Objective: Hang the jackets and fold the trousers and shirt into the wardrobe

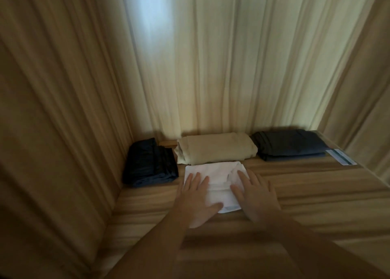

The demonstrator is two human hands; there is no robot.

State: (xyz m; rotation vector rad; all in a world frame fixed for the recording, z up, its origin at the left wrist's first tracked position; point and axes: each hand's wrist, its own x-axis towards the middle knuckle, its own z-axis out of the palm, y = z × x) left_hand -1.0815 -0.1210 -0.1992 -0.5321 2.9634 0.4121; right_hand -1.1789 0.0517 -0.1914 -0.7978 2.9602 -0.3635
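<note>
A folded white shirt (217, 176) lies on the wooden wardrobe shelf (306, 186). My left hand (195, 200) lies flat on its left part with straight fingers. My right hand (256, 196) presses flat on its right part, fingers spread. Behind the shirt sits a folded beige garment (217, 150). A folded dark navy garment (148, 166) sits in the left corner. A folded dark grey-blue garment (290, 144) lies at the back right.
The wardrobe's wooden side walls (63, 110) close in left and right, and the pale back panel (211, 57) stands behind the clothes. A small white and blue label (340, 157) lies on the shelf at the right edge.
</note>
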